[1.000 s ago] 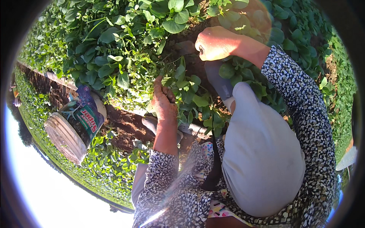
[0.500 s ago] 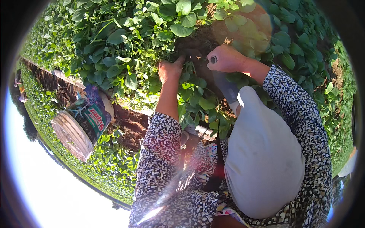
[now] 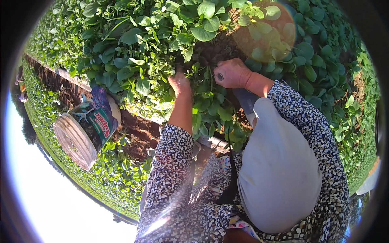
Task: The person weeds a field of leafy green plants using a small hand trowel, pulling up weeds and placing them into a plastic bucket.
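Hands work deep in a bed of low green plants point(image 3: 133, 60), both reaching up from the lower edge of the view in black-and-white patterned sleeves point(image 3: 170, 174). The left hand point(image 3: 180, 83) is pushed into the foliage with its fingers curled among the stems; whether it actually pinches a stem or only parts the leaves cannot be told, since the leaves cover the fingertips. The right hand point(image 3: 231, 73) is closed into a fist just to the right of it, gripping a dark, thin tool handle point(image 3: 220, 76) whose end pokes out beside the thumb; the rest of the tool is hidden by the hand and the leaves. Between and just below the two hands sits a cluster of leafy stems point(image 3: 206, 101), over a patch of bare brown soil point(image 3: 214, 50) that shows above the knuckles. A pale grey cloth point(image 3: 279, 170) hangs over the right forearm and covers much of the lower right of the view. Well apart to the left, in a dirt furrow point(image 3: 137, 129) running along the edge of the bed, a printed green sack point(image 3: 97, 121) stands beside a round white rim point(image 3: 73, 143), near the left edge.
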{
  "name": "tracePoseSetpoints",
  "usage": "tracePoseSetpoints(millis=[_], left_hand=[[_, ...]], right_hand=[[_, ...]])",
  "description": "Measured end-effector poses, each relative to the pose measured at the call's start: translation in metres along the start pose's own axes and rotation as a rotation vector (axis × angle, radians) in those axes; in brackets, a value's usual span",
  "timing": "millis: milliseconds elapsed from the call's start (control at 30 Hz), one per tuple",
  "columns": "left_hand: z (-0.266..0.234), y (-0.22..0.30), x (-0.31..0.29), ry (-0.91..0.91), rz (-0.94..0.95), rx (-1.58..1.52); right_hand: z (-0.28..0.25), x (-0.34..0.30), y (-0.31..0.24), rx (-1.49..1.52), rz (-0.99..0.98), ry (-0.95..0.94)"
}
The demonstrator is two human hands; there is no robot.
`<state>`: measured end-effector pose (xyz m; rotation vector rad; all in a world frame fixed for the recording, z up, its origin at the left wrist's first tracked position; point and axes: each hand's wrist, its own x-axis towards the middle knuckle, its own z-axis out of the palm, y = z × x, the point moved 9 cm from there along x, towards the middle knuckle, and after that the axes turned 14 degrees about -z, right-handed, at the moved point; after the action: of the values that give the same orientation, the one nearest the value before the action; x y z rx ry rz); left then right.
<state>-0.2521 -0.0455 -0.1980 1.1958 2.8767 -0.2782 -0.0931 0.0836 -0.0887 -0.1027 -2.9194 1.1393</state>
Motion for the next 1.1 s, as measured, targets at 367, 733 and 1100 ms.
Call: tracePoseSetpoints(millis=[367, 733, 1100], left_hand=[[0.006, -0.034, -0.026, -0.282, -1.1, -1.67], [-0.008, -0.036, 0.033, -0.535, -1.052, -0.907], [0.007, -0.06, 0.057, -0.272, -0.677, -1.083]], right_hand=[[-0.019, -0.026, 0.032, 0.212, 0.135, 0.115], [0.008, 0.015, 0.024, 0.205, 0.007, 0.012], [0.004, 0.014, 0.008, 0.185, 0.09, -0.008]])
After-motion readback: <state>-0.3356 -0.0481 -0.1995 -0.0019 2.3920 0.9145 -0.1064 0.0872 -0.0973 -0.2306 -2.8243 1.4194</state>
